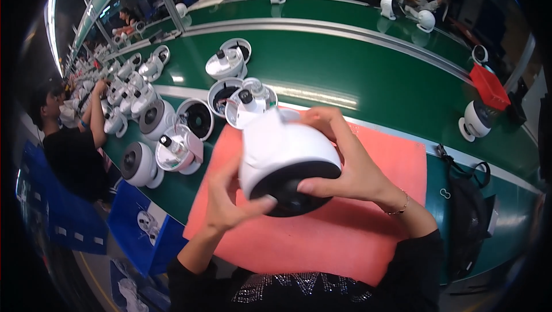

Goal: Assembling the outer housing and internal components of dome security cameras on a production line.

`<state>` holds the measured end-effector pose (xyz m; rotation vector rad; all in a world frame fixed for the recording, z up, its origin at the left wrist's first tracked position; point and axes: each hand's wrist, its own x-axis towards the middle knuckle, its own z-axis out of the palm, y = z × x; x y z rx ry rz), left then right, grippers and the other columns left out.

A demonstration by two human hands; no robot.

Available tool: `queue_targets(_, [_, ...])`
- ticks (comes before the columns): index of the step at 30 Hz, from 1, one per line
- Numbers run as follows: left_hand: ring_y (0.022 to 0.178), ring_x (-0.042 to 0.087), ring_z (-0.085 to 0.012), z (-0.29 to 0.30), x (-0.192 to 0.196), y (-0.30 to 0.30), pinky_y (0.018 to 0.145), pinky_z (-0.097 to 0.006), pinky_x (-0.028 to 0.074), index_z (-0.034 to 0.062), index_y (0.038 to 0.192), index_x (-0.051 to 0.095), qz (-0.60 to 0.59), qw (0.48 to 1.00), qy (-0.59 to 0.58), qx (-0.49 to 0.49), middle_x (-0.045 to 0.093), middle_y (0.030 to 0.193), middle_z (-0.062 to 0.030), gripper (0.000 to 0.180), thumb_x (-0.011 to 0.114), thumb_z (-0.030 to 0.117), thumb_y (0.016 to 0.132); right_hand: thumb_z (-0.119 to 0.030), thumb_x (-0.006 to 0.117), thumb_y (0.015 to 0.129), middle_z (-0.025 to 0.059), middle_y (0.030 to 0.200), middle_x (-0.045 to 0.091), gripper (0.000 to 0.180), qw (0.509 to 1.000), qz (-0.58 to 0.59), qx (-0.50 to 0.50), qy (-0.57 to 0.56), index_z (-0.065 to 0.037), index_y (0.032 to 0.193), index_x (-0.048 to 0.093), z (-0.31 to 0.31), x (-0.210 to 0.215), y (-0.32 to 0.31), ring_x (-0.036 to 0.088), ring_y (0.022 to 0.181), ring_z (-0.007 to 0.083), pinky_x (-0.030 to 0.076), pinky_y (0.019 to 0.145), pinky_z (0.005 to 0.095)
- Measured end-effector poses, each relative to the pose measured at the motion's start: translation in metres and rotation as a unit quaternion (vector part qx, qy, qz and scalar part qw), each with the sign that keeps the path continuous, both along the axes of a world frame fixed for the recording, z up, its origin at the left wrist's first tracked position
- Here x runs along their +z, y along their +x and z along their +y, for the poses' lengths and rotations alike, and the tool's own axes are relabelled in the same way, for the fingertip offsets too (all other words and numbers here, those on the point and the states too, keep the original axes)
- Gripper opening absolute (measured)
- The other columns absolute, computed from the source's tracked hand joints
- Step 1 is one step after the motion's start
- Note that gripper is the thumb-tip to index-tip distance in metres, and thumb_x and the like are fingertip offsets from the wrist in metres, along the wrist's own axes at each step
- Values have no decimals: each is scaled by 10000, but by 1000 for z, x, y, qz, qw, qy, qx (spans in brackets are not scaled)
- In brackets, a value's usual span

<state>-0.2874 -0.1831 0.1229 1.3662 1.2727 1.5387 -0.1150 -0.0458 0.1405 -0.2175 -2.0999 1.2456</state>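
Between my two hands, above the pink mat [276,243], is a white rounded device with a round black front [293,145]. The black face is tilted toward me and slightly blurred. My left hand [227,197] grips its left side, with the thumb across the lower edge of the black front. Around the right side curls my right hand [351,165], its thumb pressed on the black face. Just beyond the held device, an opened white housing [247,102] with a small black part inside lies at the mat's far edge.
Several opened white housings [178,148] and devices with grey round fronts [138,165] crowd the green bench on the left. A co-worker [72,145] sits there, beside a blue bin [135,226]. At right are a black bag [468,214], a white device [476,121] and a red tray [489,86].
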Motion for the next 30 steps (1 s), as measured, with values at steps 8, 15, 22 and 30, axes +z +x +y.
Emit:
queue_targets(8, [1185, 441, -296, 69, 12, 11, 987, -456, 366, 123, 1335, 334, -373, 906, 128, 151, 405, 1325, -108, 713, 352, 628, 832, -164, 771, 640, 246, 1290, 409, 981, 988, 92, -110, 56, -59, 1400, 159, -17, 1, -44, 498, 1137, 332, 436, 947, 435])
queue_targets(15, [1184, 444, -302, 103, -3, 1, 974, -465, 393, 137, 1332, 337, -369, 907, 178, 93, 407, 1324, -111, 730, 349, 653, 815, -167, 764, 633, 232, 1271, 442, 962, 983, 119, -131, 56, -88, 1403, 193, 1, -10, -49, 525, 1108, 317, 478, 901, 415])
queue_targets(22, [1136, 484, -190, 129, -5, 1, 933, -368, 419, 131, 1205, 478, -331, 944, 2, -21, 528, 1196, -55, 470, 488, 466, 875, -277, 715, 716, 109, 1157, 487, 693, 918, 196, -102, -329, -63, 1286, 384, 45, -8, -34, 535, 1010, 235, 478, 860, 396])
queue_targets(30, [1213, 396, -303, 128, -28, 9, 1000, -421, 341, 93, 1212, 372, -325, 935, -137, -36, 362, 1299, -156, 435, 578, 204, 844, -292, 709, 743, 181, 1175, 389, 576, 771, 291, -211, -526, -32, 1182, 441, 135, -49, 18, 454, 1081, 303, 481, 879, 434])
